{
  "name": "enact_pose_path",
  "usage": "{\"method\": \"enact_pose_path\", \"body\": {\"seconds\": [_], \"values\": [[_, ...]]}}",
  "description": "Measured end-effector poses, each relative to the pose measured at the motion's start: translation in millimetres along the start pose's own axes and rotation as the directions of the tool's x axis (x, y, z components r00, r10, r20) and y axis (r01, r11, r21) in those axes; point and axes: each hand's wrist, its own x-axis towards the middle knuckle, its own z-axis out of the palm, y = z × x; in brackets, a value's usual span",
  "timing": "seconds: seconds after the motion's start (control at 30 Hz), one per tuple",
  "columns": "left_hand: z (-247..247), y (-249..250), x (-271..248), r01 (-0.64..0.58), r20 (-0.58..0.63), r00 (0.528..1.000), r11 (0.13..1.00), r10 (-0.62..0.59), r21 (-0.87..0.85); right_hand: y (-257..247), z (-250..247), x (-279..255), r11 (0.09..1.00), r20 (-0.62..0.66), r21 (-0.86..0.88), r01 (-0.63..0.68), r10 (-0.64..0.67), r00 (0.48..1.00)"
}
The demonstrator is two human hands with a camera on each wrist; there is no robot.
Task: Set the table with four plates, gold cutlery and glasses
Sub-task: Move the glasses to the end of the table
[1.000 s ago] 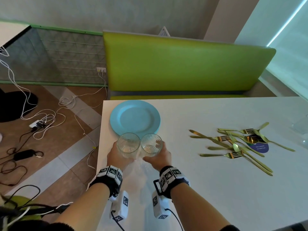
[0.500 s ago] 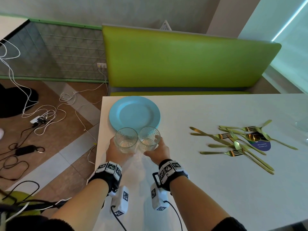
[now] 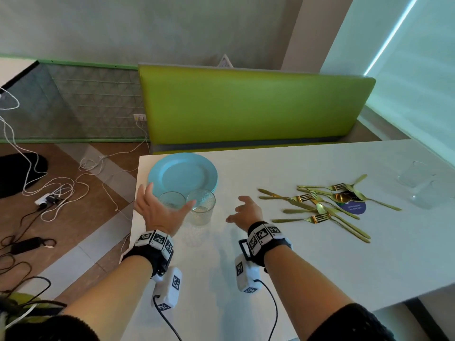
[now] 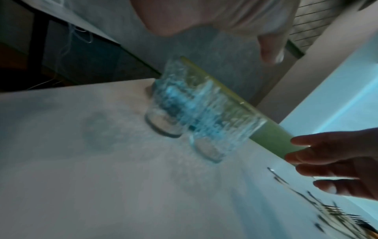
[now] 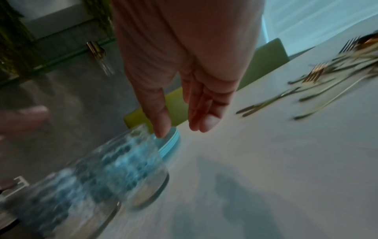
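Two textured clear glasses, a left glass (image 3: 172, 201) and a right glass (image 3: 201, 207), stand side by side on the white table (image 3: 307, 262), just in front of a stack of light blue plates (image 3: 182, 172). My left hand (image 3: 157, 210) hovers open above and left of the glasses, fingers spread, holding nothing. To the right of the glasses my right hand (image 3: 243, 212) is open and empty, fingers loosely extended. The wrist views show the glasses (image 4: 196, 116) (image 5: 114, 174) standing free of both hands. Gold cutlery (image 3: 325, 205) lies in a loose pile to the right.
Two more clear glasses (image 3: 418, 183) stand at the table's far right edge. A dark blue round coaster (image 3: 353, 207) lies under the cutlery. A green bench (image 3: 246, 107) runs along the far side. Cables (image 3: 56, 190) lie on the floor to the left.
Both hands held a glass each and set them down by the plates. Now both have let go; the left hand lifted away, the right hand moved off to the right.
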Motion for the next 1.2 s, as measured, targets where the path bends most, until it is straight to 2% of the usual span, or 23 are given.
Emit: {"method": "enact_pose_path", "body": {"seconds": [0.07,0.17,0.3,0.43,0.57,0.7,0.83,1.0,1.1,1.2], "values": [[11,22,6,-0.066,-0.018,0.998,0.998,0.066,-0.018,3,-25,-3,1.000,-0.043,0.005,0.000,0.001,0.999],[36,64,8,-0.151,0.032,0.988,0.988,0.152,-0.042,15,-63,-3,1.000,-0.113,0.006,-0.013,0.014,0.993],[85,118,-1,-0.211,0.190,0.959,0.977,0.211,-0.022,43,-120,5,0.999,-0.199,0.022,-0.041,0.045,0.979],[151,169,-16,-0.224,0.385,0.891,0.970,0.241,-0.090,86,-189,21,0.994,-0.290,0.037,-0.106,0.112,0.950],[223,217,-33,-0.217,0.496,0.834,0.970,0.241,-0.107,141,-265,51,0.979,-0.362,0.077,-0.190,0.205,0.909],[298,262,-46,-0.203,0.565,0.794,0.974,0.226,-0.105,204,-345,84,0.943,-0.431,0.165,-0.288,0.331,0.839],[364,295,-61,-0.204,0.640,0.741,0.976,0.202,-0.072,265,-418,114,0.888,-0.505,0.245,-0.389,0.459,0.731],[426,322,-73,-0.208,0.689,0.699,0.976,0.191,-0.059,312,-484,146,0.823,-0.568,0.383,-0.419,0.568,0.596],[454,335,-75,-0.212,0.716,0.673,0.976,0.186,-0.054,331,-507,164,0.792,-0.560,0.454,-0.408,0.610,0.561],[474,343,-76,-0.212,0.726,0.663,0.976,0.183,-0.052,346,-517,181,0.793,-0.545,0.465,-0.395,0.607,0.578]]}}
